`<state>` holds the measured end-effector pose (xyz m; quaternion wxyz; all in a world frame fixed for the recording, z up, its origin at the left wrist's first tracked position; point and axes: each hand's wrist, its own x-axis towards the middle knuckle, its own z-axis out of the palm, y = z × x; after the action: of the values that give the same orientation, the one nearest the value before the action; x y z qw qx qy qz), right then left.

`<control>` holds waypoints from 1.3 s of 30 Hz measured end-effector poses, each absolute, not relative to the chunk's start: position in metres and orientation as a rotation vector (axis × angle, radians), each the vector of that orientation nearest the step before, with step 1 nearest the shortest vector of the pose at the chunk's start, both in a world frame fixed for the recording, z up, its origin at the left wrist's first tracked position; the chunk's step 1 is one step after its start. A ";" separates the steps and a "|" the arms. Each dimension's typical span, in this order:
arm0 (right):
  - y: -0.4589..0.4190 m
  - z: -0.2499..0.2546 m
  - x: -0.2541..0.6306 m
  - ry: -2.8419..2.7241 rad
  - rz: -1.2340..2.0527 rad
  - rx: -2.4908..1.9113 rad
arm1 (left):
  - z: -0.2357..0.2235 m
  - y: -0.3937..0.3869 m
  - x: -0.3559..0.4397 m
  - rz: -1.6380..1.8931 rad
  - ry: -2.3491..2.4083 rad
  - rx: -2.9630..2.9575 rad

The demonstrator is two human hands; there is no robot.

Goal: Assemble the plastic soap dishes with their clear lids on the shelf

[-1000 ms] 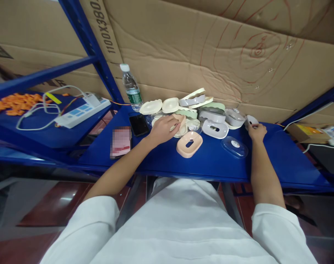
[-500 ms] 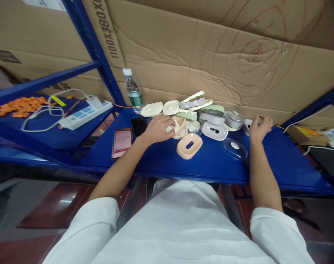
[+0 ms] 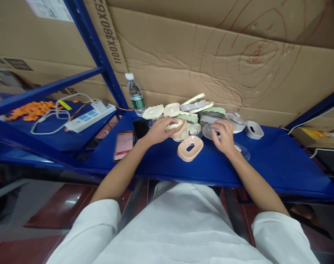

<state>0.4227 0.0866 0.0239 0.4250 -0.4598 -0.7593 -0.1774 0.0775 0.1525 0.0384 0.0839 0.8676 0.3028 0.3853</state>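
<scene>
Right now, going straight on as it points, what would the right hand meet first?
Likely the grey dish, just beyond the right hand; depth is unclear, they may already touch.

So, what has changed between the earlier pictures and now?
The right hand has let go of the white dish at the right and moved left, to the pale slotted dish; contact unclear. The left hand stays at the pile, a cream piece between its fingers. The bottle, lit phone and front peach dish stayed put.
</scene>
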 end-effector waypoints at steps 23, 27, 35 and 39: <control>0.032 0.017 0.355 -2.690 0.117 -0.784 | -0.021 0.006 0.081 1.097 1.153 2.937; 0.045 0.011 0.363 -2.611 0.127 -0.855 | -0.025 0.007 0.091 0.902 1.023 2.919; 0.061 0.017 0.374 -2.552 0.228 -0.829 | -0.024 0.005 0.065 0.986 1.315 2.763; 0.064 0.019 0.377 -2.555 0.219 -0.844 | -0.029 0.007 0.053 0.931 1.345 2.701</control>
<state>0.3771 0.0639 0.0191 0.2191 -0.3049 -0.9234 0.0792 0.0534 0.0067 -0.0288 -0.0082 0.8554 0.4259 0.2947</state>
